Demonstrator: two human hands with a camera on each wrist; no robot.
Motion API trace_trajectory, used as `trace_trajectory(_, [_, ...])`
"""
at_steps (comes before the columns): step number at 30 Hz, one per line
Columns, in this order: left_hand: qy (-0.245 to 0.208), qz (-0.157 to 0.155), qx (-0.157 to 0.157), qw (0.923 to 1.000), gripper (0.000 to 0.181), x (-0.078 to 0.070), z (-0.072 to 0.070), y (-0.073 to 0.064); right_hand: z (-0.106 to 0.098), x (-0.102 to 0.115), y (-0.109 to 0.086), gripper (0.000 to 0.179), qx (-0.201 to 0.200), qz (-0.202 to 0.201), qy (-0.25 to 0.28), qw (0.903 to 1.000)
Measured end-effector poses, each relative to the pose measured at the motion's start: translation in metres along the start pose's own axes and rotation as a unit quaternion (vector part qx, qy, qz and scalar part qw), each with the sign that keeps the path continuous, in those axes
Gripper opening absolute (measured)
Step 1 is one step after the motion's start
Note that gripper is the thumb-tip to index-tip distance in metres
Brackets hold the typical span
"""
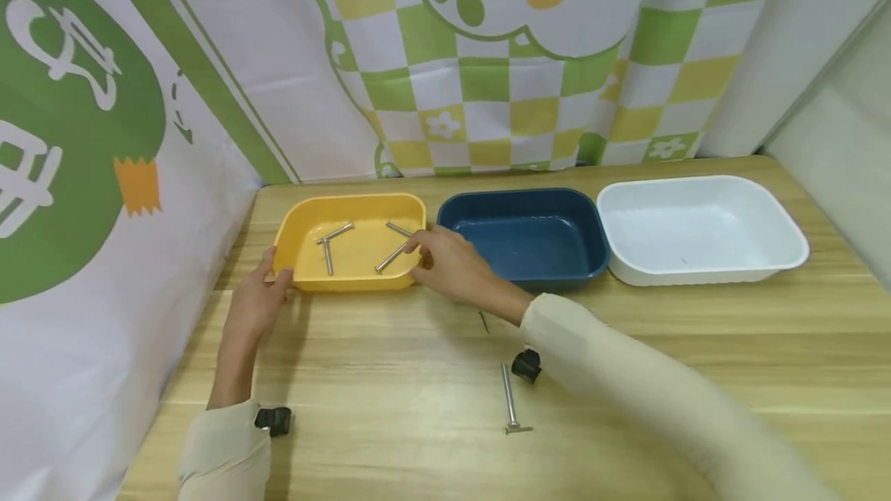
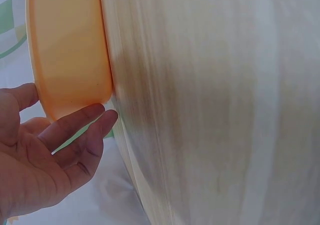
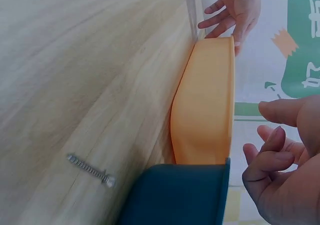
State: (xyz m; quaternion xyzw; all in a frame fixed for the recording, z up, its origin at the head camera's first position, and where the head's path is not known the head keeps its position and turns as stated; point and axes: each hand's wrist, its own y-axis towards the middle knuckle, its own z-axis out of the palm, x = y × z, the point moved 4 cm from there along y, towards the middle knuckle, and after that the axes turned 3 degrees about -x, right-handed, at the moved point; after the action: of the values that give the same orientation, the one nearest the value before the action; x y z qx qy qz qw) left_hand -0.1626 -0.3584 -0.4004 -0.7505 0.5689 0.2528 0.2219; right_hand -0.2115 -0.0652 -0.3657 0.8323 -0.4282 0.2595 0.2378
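Note:
The yellow tray (image 1: 355, 283) holds several long silver bolts (image 1: 327, 257). At its left front corner my left hand (image 1: 252, 306) grips it, thumb at the rim and fingers against the outer wall. In the left wrist view the fingers (image 2: 82, 116) lie along the tray's end. My right hand (image 1: 452, 263) is over the tray's right rim, its fingertips close to one bolt (image 1: 391, 257). From the right wrist view, thumb and fingers (image 3: 275, 155) are loosely bent and apart, with nothing between them.
A dark blue tray (image 1: 525, 283) stands right of the yellow one, then a white tray (image 1: 696, 277). On the wooden table lie a long bolt (image 1: 509, 393), a small screw (image 1: 518, 430) touching its end, and another screw (image 3: 90, 170) before the blue tray. A patterned curtain (image 1: 487, 83) hangs behind.

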Motion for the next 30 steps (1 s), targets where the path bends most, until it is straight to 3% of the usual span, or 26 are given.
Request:
trace_trajectory(12, [0.009, 0.011, -0.003, 0.9999, 0.064, -0.002, 0.000, -0.001, -0.026, -0.011, -0.046, 0.032, 0.011, 0.014, -0.031, 0.9994])
trace_trajectory(18, [0.003, 0.004, -0.004, 1.0000, 0.063, -0.004, -0.001, -0.001, -0.029, -0.012, -0.068, 0.032, 0.022, 0.016, 0.014, 0.9995])
trace_trajectory(30, [-0.011, 0.002, -0.001, 0.9999, 0.062, -0.003, 0.000, -0.003, -0.029, -0.033, -0.109, 0.044, 0.035, 0.088, 0.007, 0.9955])
